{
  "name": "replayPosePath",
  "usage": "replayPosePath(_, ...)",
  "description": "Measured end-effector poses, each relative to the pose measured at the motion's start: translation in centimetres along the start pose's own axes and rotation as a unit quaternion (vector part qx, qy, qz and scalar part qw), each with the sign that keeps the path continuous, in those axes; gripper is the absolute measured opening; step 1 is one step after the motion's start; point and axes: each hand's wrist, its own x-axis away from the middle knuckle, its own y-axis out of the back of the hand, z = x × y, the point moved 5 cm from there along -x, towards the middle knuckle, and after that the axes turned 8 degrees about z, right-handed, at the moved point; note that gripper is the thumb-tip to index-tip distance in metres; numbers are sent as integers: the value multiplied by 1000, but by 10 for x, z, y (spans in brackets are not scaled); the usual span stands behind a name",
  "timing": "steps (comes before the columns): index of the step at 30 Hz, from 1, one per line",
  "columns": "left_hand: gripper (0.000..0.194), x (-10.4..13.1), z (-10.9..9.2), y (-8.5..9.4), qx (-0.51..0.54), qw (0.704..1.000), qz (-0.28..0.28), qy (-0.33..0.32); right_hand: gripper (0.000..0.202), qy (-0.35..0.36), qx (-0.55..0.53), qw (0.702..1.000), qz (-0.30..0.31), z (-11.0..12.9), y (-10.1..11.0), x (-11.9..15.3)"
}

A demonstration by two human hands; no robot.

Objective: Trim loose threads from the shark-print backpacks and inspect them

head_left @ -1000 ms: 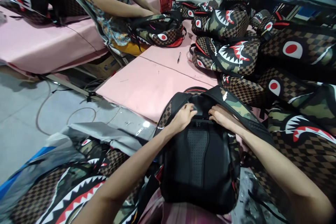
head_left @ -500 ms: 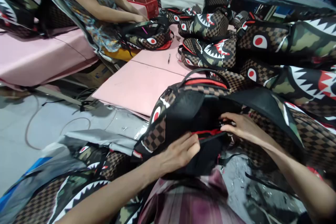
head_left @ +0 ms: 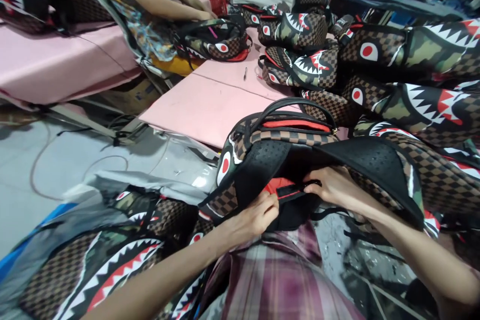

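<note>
A backpack [head_left: 258, 154] with a brown check and camouflage print lies in front of me, its black padded back panel facing me and its carry handle [head_left: 285, 102] at the far side. Red lining [head_left: 276, 184] shows through a pocket opening in that panel. My left hand [head_left: 262, 214] is closed on the left part of the pocket's near edge. On the opening's other side, my right hand [head_left: 330, 186] pinches the edge at the right end of a black strip [head_left: 288, 190]. Its fingertips partly cover what they grip.
Several similar backpacks [head_left: 375, 50] crowd the right side of the pink table [head_left: 187, 105]. More bags [head_left: 123, 260] lie low at my left. Across the table, another person's arm [head_left: 161, 5] reaches to a bag [head_left: 221, 42]. A pen [head_left: 245, 74] lies on the tabletop.
The pocket opening shows more red lining and the black strip is now in plain view. My right hand has shifted slightly left; my left hand keeps its hold. The camera view has shifted somewhat.
</note>
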Motion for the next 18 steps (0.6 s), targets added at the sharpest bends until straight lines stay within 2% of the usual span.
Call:
replayPosePath(5, 25, 9, 2, 1, 8, 999, -36, -5, 20, -6, 13, 999, 34, 13, -8, -14)
replayPosePath(10, 17, 11, 1, -2, -13, 998, -66, -20, 13, -14, -120, 990, 71, 11, -25, -25)
replayPosePath(14, 12, 10, 3, 1, -12, 993, -113, 18, 22, -4, -265, 964, -7, 2, -23, -23)
replayPosePath(18, 15, 7, 3, 5, 18, 994, -90, 67, 28, -15, -306, 951, -37, -5, -19, -14)
